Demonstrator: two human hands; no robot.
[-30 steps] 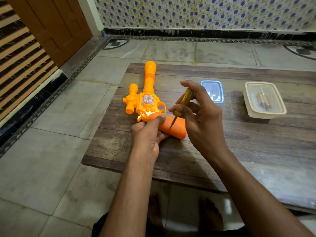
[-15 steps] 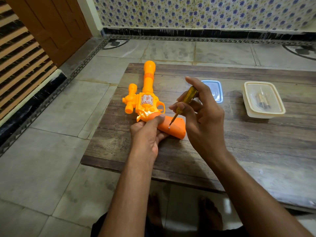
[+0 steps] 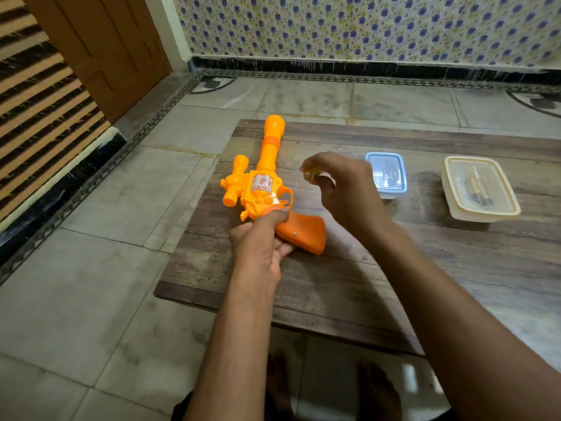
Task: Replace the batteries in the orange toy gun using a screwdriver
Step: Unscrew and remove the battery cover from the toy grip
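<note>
While the left hand [image 3: 261,238] grips the orange toy gun [image 3: 267,189] flat on the table [image 3: 394,268], the right hand [image 3: 343,189] hovers above it, fingers curled round the yellow screwdriver [image 3: 311,173]. With its tip hidden, a misaligned descent could slip off the grip's small screw [image 3: 295,234] or strip it.

Low wooden table [image 3: 455,268], plank top. Small blue-rimmed clear container [image 3: 386,173], near far edge, mid-table. Larger cream lidded container [image 3: 479,189], toward far right corner, contents indistinct. Brown wooden door [image 3: 100,47]. Floral wall tiles [image 3: 364,25].
</note>
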